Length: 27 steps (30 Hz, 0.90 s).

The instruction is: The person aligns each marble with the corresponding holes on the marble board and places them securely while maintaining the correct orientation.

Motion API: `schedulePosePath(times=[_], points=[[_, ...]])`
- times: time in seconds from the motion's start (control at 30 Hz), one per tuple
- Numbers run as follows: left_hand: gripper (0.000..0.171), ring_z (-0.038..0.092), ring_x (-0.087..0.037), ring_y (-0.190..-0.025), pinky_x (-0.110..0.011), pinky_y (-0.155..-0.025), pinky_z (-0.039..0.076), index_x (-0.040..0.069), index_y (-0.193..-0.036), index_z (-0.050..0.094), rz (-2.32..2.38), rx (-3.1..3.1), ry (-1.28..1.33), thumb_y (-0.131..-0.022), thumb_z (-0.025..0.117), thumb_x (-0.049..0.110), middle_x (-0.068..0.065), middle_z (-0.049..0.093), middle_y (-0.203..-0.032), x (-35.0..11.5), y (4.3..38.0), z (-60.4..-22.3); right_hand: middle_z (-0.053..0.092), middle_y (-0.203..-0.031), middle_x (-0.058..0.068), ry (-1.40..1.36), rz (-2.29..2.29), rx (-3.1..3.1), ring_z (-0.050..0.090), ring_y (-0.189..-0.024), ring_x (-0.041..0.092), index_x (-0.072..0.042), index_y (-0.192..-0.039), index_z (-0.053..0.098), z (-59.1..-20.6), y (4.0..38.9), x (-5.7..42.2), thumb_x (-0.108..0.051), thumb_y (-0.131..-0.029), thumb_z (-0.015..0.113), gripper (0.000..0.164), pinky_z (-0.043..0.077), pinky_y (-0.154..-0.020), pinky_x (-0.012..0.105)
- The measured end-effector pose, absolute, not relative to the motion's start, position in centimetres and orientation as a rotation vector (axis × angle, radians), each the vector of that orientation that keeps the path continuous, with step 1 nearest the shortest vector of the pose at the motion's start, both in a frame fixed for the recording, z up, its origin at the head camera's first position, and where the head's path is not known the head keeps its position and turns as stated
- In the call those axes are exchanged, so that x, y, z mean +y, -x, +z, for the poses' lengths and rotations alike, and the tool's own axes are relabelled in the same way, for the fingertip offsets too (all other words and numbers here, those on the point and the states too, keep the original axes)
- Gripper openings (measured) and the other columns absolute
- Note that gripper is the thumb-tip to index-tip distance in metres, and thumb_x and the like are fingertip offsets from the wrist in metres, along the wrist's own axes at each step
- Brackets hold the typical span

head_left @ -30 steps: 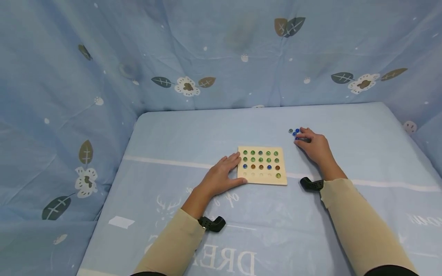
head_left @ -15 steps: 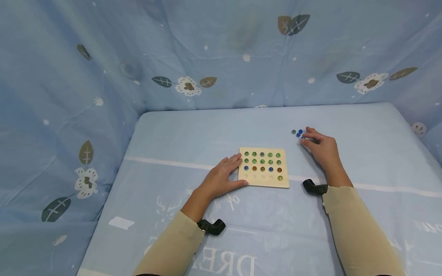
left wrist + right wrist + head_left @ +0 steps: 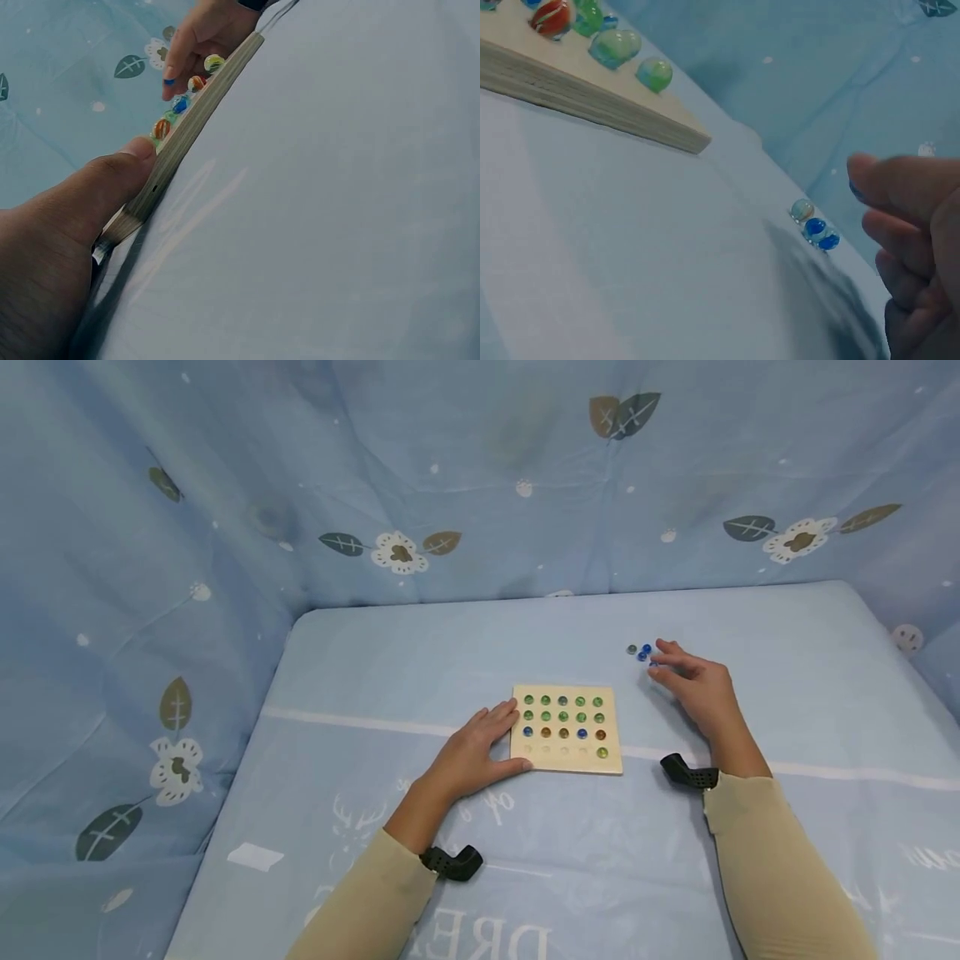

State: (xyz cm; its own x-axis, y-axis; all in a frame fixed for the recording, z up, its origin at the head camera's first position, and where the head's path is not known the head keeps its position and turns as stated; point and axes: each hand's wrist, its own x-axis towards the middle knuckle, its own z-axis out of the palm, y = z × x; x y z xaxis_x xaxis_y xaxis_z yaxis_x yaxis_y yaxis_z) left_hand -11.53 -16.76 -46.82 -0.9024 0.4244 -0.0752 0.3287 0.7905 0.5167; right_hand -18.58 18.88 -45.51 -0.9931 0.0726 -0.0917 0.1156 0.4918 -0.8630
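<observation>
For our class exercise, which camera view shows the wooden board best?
The head view: it shows nearly the whole top of the wooden board. The left wrist view catches mainly its side; the right wrist view, only one end.

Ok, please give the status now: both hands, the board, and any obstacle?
Left hand touching wooden board; right hand pinching blue marble. Four front-row hollows unfilled. Three loose marbles near right hand; no obstacle seen toward board.

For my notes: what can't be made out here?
Right wrist: most of the pinched blue marble, covered by the right hand.
Right wrist: part of the board, cut off by the left edge.
Left wrist: the board's upper face, hidden behind its side.
Head: swirls in seated marbles, too small.
</observation>
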Motion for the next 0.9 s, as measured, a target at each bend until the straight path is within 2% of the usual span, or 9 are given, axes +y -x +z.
schedulePosePath(times=[0.2,0.4,0.5,0.67,0.9], points=[[0.088,0.025,-0.024,-0.150,-0.048,-0.119,0.031,0.022,-0.154,0.035,0.775,2.794,-0.590,-0.083,0.069,0.062,0.012,0.023,-0.162,-17.0,11.3,-46.8,0.052,-0.147,0.000,0.210,-1.513,2.607,0.031,-0.147,0.015,-0.004,-0.118,0.072,-43.8,17.8,16.8,-0.028,-0.089,0.074,0.037,0.029,-0.119,0.047],[0.088,0.024,-0.023,-0.150,-0.047,-0.119,0.030,0.023,-0.154,0.035,0.779,2.795,-0.586,-0.083,0.068,0.062,0.012,0.023,-0.162,-17.1,11.3,-46.6,0.056,-0.143,0.001,0.599,-1.250,2.492,0.030,-0.148,0.024,-0.015,-0.104,0.078,-42.6,16.4,14.6,-0.024,-0.083,0.080,0.023,0.030,-0.115,0.058],[0.088,0.023,-0.021,-0.150,-0.046,-0.120,0.029,0.022,-0.154,0.035,0.762,2.794,-0.596,-0.083,0.067,0.063,0.012,0.023,-0.162,-17.0,11.4,-46.6,0.056,-0.144,0.002,0.656,-1.168,2.440,0.027,-0.149,0.027,-0.019,-0.099,0.078,-42.2,15.5,13.7,-0.021,-0.081,0.082,0.019,0.030,-0.115,0.060],[0.088,0.024,-0.024,-0.150,-0.047,-0.119,0.030,0.023,-0.154,0.034,0.734,2.792,-0.603,-0.084,0.066,0.065,0.011,0.023,-0.163,-17.0,11.4,-46.8,0.054,-0.145,0.004,0.694,-1.032,2.466,0.025,-0.149,0.031,-0.018,-0.099,0.079,-42.0,14.4,12.4,-0.014,-0.080,0.082,0.020,0.031,-0.114,0.060],[0.088,0.026,-0.026,-0.149,-0.049,-0.118,0.031,0.022,-0.154,0.035,0.757,2.796,-0.615,-0.084,0.066,0.064,0.010,0.023,-0.163,-17.0,11.3,-46.8,0.053,-0.145,0.009,0.783,-0.850,2.534,0.026,-0.144,0.047,-0.012,-0.100,0.079,-42.2,13.8,11.1,-0.013,-0.081,0.080,0.019,0.026,-0.116,0.062]])
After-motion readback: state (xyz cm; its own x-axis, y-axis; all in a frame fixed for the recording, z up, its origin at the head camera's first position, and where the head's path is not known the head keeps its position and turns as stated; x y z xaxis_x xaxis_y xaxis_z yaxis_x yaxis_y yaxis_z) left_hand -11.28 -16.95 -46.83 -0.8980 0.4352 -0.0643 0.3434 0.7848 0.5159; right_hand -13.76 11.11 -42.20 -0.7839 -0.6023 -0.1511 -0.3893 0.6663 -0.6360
